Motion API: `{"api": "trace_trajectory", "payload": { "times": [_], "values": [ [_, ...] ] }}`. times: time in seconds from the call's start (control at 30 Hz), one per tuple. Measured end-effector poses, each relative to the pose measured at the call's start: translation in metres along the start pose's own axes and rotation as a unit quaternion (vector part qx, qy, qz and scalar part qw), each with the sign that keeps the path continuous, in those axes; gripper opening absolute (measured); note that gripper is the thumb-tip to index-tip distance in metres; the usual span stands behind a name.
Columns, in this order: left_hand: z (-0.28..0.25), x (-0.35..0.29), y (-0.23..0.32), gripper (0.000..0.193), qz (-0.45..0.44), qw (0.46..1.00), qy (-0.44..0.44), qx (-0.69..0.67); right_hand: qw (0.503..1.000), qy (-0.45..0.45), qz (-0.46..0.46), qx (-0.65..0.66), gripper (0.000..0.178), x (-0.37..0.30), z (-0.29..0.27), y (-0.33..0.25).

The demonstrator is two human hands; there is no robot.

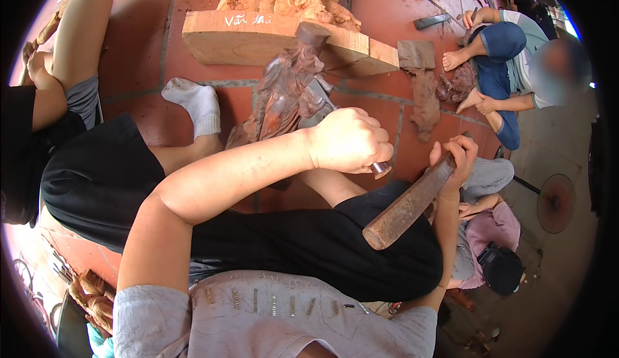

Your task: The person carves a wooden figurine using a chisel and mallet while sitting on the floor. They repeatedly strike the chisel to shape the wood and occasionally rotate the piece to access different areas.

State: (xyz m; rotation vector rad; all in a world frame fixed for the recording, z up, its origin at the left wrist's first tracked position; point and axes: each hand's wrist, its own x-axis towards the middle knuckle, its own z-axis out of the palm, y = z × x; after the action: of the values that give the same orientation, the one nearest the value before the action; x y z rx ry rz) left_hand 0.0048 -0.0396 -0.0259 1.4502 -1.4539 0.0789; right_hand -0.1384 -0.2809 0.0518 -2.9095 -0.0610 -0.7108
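A dark brown carved wooden statue (276, 97) leans in front of me, with its head toward the pale wood block. My left hand (348, 140) is closed round a chisel (381, 169). The butt of its handle sticks out below my fist, and the metal blade points up toward the statue's side. Whether the edge touches the wood, I cannot tell. My right hand (459, 161) grips a worn wooden mallet (407, 208) by its upper end. The thick end slants down to the left, apart from the chisel's butt.
A large pale wood carving on a thick block (258, 39) stands beyond the statue. More dark carved wood (423, 100) lies at its right. Other people sit close by: one in blue trousers (495, 93), one in pink (493, 229). A round fan (556, 203) stands far right.
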Motion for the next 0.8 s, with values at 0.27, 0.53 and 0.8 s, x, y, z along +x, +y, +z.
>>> {"api": "trace_trajectory", "payload": {
  "times": [0.27, 0.53, 0.8],
  "values": [
    [-0.009, 0.009, 0.000, 0.020, -0.016, 0.999, 0.036, -0.009, 0.999, -0.006, 0.042, -0.029, 0.028, -0.001, -0.001, -0.002],
    [-0.016, 0.009, 0.019, 0.018, -0.048, 0.997, 0.038, 0.044, 0.998, -0.010, 0.061, -0.012, 0.027, 0.005, -0.001, -0.007],
    [-0.001, 0.018, 0.003, 0.018, -0.016, 0.999, 0.005, 0.029, 0.998, 0.000, 0.058, 0.016, 0.029, 0.012, 0.004, -0.009]
  ]
}}
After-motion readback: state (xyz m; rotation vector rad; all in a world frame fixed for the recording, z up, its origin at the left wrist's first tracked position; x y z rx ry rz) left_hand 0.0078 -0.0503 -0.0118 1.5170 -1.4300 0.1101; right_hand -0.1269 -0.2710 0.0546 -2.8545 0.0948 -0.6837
